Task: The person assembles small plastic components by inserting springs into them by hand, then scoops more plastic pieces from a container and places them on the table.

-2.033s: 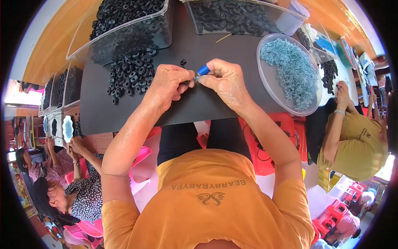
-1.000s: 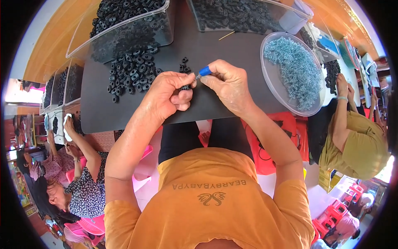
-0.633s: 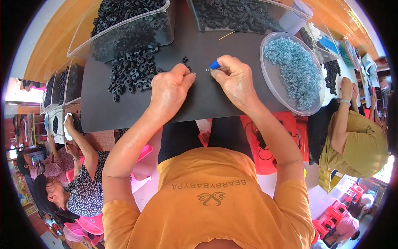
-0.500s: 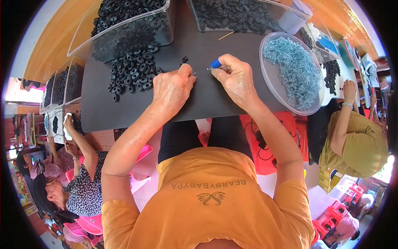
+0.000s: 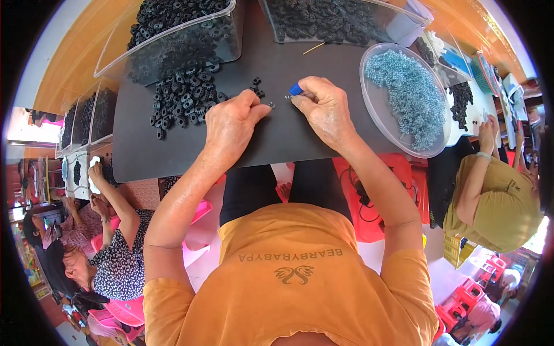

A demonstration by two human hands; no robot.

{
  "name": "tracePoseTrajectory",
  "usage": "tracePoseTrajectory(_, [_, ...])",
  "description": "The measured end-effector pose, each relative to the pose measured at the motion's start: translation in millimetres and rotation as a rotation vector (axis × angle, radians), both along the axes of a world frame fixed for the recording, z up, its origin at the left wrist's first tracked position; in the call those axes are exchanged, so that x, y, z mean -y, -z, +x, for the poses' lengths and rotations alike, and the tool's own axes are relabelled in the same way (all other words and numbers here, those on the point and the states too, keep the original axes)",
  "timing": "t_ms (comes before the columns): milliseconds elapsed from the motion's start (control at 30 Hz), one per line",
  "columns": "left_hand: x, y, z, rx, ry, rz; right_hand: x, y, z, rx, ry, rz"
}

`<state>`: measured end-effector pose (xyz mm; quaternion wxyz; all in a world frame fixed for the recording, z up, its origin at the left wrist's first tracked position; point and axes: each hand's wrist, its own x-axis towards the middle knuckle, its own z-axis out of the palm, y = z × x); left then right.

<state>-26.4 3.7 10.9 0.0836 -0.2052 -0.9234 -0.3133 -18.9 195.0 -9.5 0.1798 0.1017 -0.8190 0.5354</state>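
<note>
Taking the gap between the fingertips as the centre of a clock face, the wearer's orange shirt (image 5: 288, 254) fills six o'clock, and both forearms reach up from it at a slant to the dark tabletop (image 5: 309, 130). At the centre are two tiny pieces: a pale, metallic-looking bit (image 5: 271, 104) at the left fingertips and a small pale coil (image 5: 287, 97) at the right ones, its detail too fine to read. The left hand (image 5: 232, 122), toward eight o'clock, is knuckles-up and curled almost into a fist, thumb and forefinger pinching its bit; whether the palm hides anything more, I cannot tell. The right hand (image 5: 324, 106), at three o'clock, pinches its coil between thumb and index, which wears a blue finger cover (image 5: 295, 90). The hands stand apart. A few black ribbed pieces (image 5: 257, 87) lie at ten o'clock, just beyond the left hand, and a bigger black heap (image 5: 183, 101) spreads at nine. Past the right hand at three, a round clear tray (image 5: 382, 108) holds a mound of bluish coils (image 5: 408, 92). Farther out, a thin yellowish stick (image 5: 314, 48) lies at one o'clock, before a clear box (image 5: 283, 39) of black pieces; another clear tub (image 5: 235, 41) of them stands at ten.
</note>
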Motion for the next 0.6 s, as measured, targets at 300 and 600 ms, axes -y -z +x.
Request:
tracePoseTrajectory(300, [20.5,-12.3,13.1,0.672,-0.062,0.784,-1.8,-0.5,0.3,0.071,-0.017,-0.07])
tracePoseTrajectory(600, [13.3,-5.0,29.6,0.697,-0.025,0.976,18.3,-19.1,26.2,0.165,-0.102,-0.284])
